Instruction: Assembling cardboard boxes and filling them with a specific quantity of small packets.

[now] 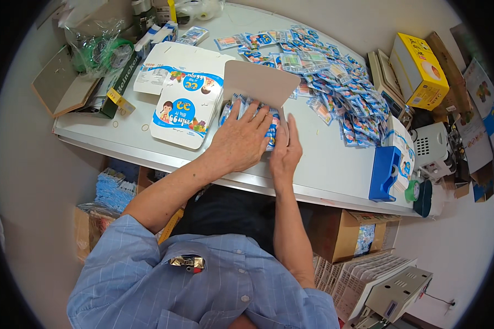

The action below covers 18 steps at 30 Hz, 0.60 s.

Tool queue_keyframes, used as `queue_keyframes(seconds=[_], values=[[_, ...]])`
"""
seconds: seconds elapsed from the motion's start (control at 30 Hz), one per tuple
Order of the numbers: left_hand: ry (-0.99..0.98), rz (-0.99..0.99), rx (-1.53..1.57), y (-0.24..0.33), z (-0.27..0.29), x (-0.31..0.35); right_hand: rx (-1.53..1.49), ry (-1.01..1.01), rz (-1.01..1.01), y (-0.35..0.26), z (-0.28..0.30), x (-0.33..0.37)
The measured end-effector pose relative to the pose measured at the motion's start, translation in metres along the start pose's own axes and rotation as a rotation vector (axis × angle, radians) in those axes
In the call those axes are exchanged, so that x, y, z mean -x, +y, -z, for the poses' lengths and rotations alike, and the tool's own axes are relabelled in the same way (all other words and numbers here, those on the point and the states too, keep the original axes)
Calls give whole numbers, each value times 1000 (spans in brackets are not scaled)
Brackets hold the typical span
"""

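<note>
A small carton stands at the table's front edge, its white lid flap raised at the back. Blue-and-white printed sachets fill it. My left hand lies over the sachets inside, fingers stretched and slightly apart, palm down. Along the carton's right side rests my right hand, fingers extended and pointing away from me, touching its wall. To the left lie flattened printed cartons in white and blue, stacked on one another. A big loose heap of the same sachets spreads over the back and right.
A blue tape dispenser sits at the right edge beside green tape. Behind it are a yellow box and a white appliance. At left stands a green box with cardboard. Below the table is a brown carton.
</note>
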State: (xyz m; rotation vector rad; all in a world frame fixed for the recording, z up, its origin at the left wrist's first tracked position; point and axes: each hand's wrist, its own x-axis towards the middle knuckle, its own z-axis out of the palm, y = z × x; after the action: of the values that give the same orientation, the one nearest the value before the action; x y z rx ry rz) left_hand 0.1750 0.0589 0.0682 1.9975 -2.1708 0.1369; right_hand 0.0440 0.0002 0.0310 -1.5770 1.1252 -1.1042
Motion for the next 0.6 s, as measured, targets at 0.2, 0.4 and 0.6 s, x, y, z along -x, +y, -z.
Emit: queue_keyframes(seconds=[0.2, 0.4, 0.6], values=[[596, 211, 585, -12, 12, 24, -101, 33, 50, 11, -4, 5], [587, 761, 1577, -20, -26, 17, 27, 81, 119, 10, -3, 6], [421, 739, 2032, -21, -30, 6, 106, 130, 202, 17, 7, 10]])
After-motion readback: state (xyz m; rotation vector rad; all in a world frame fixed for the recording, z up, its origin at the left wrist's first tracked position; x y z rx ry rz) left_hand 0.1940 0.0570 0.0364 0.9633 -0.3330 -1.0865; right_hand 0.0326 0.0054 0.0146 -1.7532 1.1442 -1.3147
